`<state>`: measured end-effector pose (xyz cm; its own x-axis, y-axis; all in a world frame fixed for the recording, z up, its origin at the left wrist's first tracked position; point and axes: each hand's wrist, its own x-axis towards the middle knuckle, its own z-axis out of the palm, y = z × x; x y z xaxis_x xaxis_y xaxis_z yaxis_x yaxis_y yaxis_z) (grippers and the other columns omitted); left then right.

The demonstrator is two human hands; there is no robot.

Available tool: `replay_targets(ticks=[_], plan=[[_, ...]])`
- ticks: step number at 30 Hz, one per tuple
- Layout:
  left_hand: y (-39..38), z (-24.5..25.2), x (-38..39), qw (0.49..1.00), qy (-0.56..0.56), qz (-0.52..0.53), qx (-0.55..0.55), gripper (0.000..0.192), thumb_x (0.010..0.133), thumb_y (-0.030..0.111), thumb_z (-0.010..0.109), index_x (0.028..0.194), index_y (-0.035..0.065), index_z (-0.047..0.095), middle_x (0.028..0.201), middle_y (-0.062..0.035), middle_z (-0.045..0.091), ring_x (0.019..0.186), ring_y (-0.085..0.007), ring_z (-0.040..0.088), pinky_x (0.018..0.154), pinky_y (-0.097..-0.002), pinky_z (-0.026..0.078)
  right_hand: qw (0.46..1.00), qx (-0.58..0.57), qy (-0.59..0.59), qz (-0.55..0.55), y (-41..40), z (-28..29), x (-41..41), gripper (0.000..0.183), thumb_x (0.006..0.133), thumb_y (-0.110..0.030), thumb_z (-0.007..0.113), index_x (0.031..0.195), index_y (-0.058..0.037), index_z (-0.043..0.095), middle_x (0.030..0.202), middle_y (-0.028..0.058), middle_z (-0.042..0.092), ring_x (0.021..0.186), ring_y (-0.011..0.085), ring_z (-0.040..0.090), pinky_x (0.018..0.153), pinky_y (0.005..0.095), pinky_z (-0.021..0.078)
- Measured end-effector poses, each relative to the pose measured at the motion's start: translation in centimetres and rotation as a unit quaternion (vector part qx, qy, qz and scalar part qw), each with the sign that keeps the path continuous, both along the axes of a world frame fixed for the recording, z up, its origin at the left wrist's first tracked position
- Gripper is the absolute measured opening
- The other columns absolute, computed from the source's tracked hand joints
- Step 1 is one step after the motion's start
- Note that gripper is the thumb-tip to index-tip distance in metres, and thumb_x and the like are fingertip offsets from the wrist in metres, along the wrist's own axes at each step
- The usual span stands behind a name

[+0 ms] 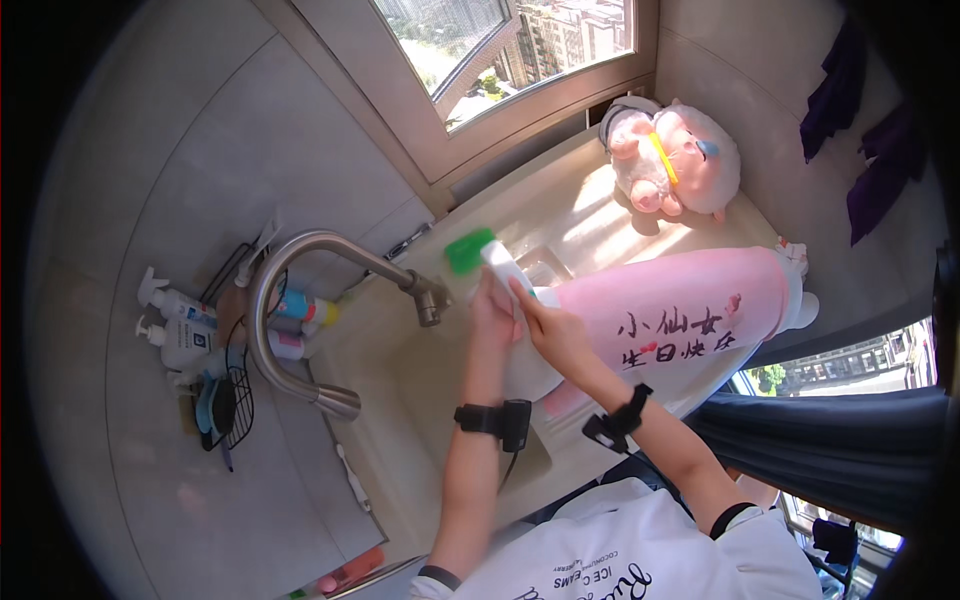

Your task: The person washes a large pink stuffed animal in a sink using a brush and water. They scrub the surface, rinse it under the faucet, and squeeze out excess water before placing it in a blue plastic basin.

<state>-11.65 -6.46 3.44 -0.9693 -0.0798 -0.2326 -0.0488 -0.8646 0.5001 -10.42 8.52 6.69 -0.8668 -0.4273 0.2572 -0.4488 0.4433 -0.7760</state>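
Over the laundry sink (420, 375), my left hand (495, 304) and my right hand (551, 322) are both closed around a small white object (506, 266); its kind is not clear. A green block (470, 250), perhaps soap or a sponge, lies on the sink's far ledge just beyond it. To the right of my hands a large pink padded item (667, 300) with dark handwriting and small red marks lies across the basin's edge. A pink and white plush toy (679, 161) with a yellow band sits in the sunlit corner.
A curved metal faucet (266, 315) arches over the basin from the left. Pump bottles (187, 322) and a black wire rack (240, 405) holding a brush are against the tiled wall. Toothbrushes (352, 476) lie along the edge. A window (525, 52) is beyond, and dark cloths (832, 90) hang right.
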Motion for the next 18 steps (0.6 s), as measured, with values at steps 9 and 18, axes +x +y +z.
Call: replay_targets(ticks=[9, 18], plan=[[-1.3, -1.7, 0.6, 0.994, -0.04, 0.1, -0.007, 0.032, 0.094, 0.042, 0.049, 0.1, 0.0114, 0.056, 0.099, -0.0041, 0.062, 0.095, -0.0216, 0.06, 0.087, -0.0411, 0.049, 0.998, 0.037, -0.019, 0.051, 4.9, -3.7, 5.8, 0.057, 0.087, -0.007, 0.051, 0.137, -0.0301, 0.042, 0.068, 0.021, 0.056, 0.059, 0.0389, 0.057, 0.054, 0.0439, 0.0447], [1.5, -0.7, 0.9, 0.938, -0.064, 0.3, -0.164, 0.038, 0.094, 0.043, 0.049, 0.115, 0.0106, 0.044, 0.114, -0.0081, 0.051, 0.109, -0.0215, 0.051, 0.09, -0.0372, 0.045, 0.972, -0.143, -0.164, 0.083, -2.7, 0.7, -2.1, 0.046, 0.093, -0.012, 0.044, 0.137, -0.0253, 0.044, 0.078, 0.025, 0.057, 0.06, 0.0244, 0.057, 0.063, 0.034, 0.047]])
